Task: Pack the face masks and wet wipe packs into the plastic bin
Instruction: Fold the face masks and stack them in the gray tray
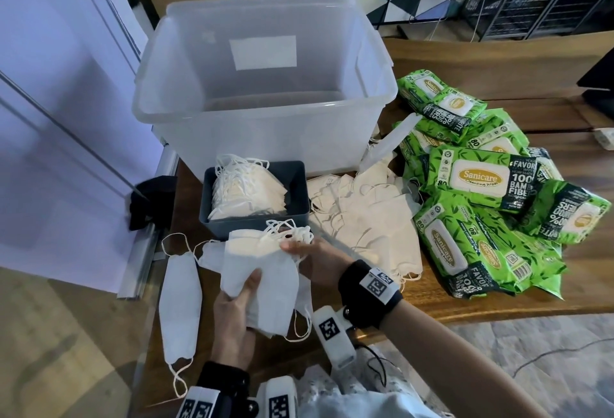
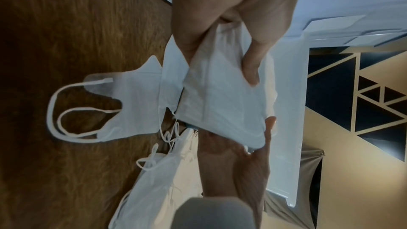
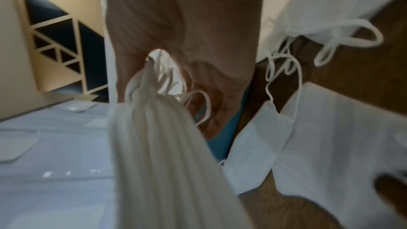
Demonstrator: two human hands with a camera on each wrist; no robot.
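Gripping one stack of white face masks from both ends: left hand at 6 o'clock, right hand at 3. Single mask flat on wooden table, 9 o'clock. Beyond, dark tray with masks, loose mask pile, Sanicare wipe packs at 2, clear plastic bin at 12.

the small tray of masks sits just in front of the plastic bin; loose masks lie right of the tray, wipe packs right of the bin, one mask front-left.
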